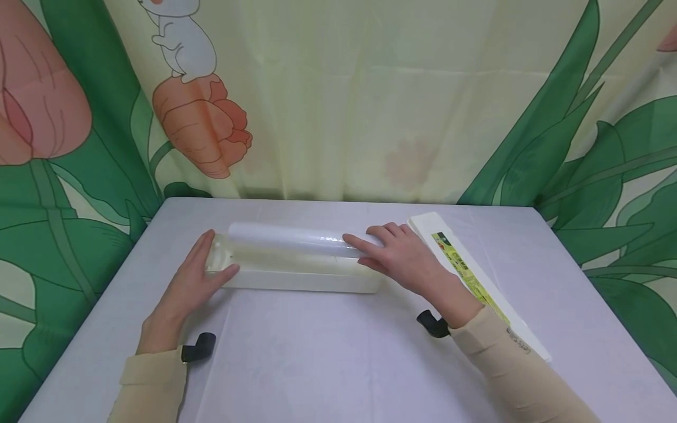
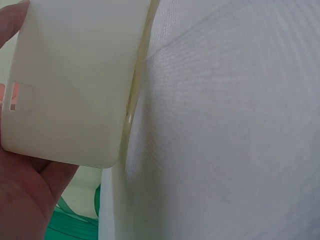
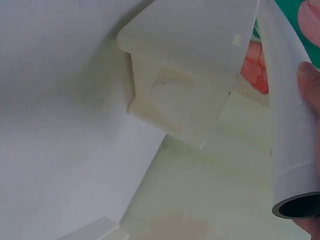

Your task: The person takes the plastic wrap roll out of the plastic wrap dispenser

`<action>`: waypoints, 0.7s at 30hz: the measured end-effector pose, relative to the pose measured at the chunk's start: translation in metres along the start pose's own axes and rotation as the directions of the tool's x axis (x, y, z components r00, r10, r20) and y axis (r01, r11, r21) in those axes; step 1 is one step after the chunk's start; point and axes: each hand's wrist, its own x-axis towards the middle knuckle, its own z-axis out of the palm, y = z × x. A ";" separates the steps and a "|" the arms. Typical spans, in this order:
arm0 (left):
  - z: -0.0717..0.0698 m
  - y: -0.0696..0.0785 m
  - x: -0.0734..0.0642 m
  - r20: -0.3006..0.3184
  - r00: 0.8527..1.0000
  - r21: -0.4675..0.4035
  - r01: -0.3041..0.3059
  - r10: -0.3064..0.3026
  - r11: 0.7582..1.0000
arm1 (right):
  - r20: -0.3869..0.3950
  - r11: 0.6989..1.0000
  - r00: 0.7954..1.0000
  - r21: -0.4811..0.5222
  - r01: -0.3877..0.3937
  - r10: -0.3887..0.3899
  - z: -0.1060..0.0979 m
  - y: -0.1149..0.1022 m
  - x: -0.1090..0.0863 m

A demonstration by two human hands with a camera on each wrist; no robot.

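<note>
A long white plastic box (image 1: 301,282) stands on the table with its top open. My left hand (image 1: 185,282) holds the box's left end, thumb at the front and fingers behind. The left wrist view shows the box's smooth side (image 2: 75,85) against that hand (image 2: 22,195). Above the box's back part lies a shiny roll of plastic wrap (image 1: 285,236). Its right end is gripped by my right hand (image 1: 402,258). In the right wrist view the roll (image 3: 292,135) shows a hollow, dark-lined end, with the thumb (image 3: 308,82) on its side.
To the right, a long white lid-like strip (image 1: 431,223) with a yellow-green label (image 1: 465,273) lies slantwise on the white-covered table (image 1: 317,358). A printed curtain (image 1: 338,117) hangs behind the table's back edge. Black wrist cameras (image 1: 198,348) sit by both sleeves.
</note>
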 end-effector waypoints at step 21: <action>0.000 0.001 0.001 0.012 1.000 0.000 0.029 -0.029 1.000 | -0.021 0.996 0.996 -0.019 -0.091 0.090 -0.015 0.010 -0.025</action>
